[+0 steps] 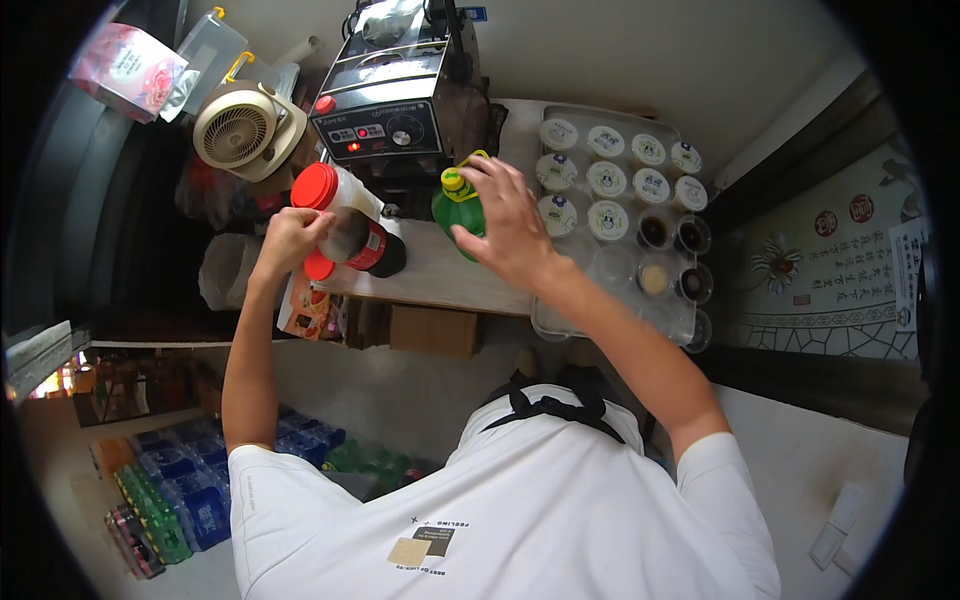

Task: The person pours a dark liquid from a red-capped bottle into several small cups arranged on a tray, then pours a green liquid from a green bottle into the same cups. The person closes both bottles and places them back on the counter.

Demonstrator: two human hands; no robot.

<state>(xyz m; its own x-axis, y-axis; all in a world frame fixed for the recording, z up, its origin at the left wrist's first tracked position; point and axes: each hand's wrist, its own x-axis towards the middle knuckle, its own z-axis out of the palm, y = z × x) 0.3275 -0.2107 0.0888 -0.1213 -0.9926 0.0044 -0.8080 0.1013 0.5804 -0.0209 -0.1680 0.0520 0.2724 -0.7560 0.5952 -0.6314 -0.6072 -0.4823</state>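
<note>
My left hand (294,236) pinches the neck end of a large bottle of dark liquid (388,253), which has a red label and lies tilted in my view. Close behind it is a plastic jar with a red lid (314,186). A second red lid (319,265) shows just below the bottle's neck. My right hand (510,217) is spread beside a green bottle (456,215) with a yellow cap (453,180) and a yellow carry loop. Its fingertips overlap the loop and the thumb is lower on the bottle's side; whether they touch is unclear.
A cup sealing machine (379,127) with a lit red lamp stands at the back. On the right, a clear tray (551,315) holds several lidded cups (607,180) and several open ones with dark liquid (654,232). A beige fan (238,129) sits left. Packs of bottles (184,480) lie on the floor.
</note>
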